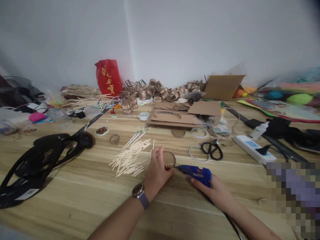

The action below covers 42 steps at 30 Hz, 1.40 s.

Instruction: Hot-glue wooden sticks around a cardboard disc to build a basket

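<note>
My left hand (158,170), with a watch on its wrist, is closed on the near edge of a round cardboard piece (169,157). Short wooden sticks stand along that near edge, partly covered by my fingers. In my right hand (215,189) is a blue hot glue gun (196,173). Its nozzle points left and reaches the cardboard piece's edge beside the sticks; I cannot tell if it touches. A loose pile of short wooden sticks (131,156) lies left of my left hand.
Scissors (212,150) and a white power strip (253,148) lie to the right. Cardboard sheets (175,118) are stacked farther back, before many small stick-sided pieces (150,91). A black strapped object (45,163) occupies the left side. A red bag (108,78) stands against the wall.
</note>
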Each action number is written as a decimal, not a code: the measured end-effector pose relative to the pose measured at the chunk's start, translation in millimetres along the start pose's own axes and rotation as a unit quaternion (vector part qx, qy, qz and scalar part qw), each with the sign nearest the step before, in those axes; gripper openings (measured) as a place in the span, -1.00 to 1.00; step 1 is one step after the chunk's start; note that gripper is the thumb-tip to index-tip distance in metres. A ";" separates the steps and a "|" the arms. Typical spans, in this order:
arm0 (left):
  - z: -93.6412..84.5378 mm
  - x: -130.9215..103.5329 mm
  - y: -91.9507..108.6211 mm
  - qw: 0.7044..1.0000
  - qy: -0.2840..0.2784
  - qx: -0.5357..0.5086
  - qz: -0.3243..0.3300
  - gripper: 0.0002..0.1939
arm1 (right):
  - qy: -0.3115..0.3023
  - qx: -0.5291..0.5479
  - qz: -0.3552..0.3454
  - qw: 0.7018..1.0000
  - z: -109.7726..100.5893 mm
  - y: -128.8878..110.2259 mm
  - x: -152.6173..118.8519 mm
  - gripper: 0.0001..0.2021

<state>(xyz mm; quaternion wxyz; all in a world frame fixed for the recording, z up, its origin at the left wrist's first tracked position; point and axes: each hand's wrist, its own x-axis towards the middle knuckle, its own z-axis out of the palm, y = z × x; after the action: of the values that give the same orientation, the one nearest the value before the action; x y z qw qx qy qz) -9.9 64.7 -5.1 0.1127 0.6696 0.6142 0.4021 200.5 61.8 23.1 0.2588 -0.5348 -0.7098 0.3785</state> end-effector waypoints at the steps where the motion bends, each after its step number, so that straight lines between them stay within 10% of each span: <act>1: -0.2 0.0 0.3 1.000 0.001 -0.001 0.001 -0.12 | 0.000 -0.003 0.002 1.000 0.6 -0.5 0.0 -0.52; 42: -1.2 0.1 0.3 1.000 -0.006 0.003 0.003 -0.14 | 0.012 -0.049 -0.064 0.997 5.9 -4.6 1.0 -0.57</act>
<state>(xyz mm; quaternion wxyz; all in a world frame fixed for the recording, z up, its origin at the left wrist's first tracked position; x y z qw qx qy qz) -10.5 64.3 -4.1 0.1131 0.6740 0.6127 0.3968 193.1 60.5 23.4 0.2647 -0.5042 -0.7572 0.3199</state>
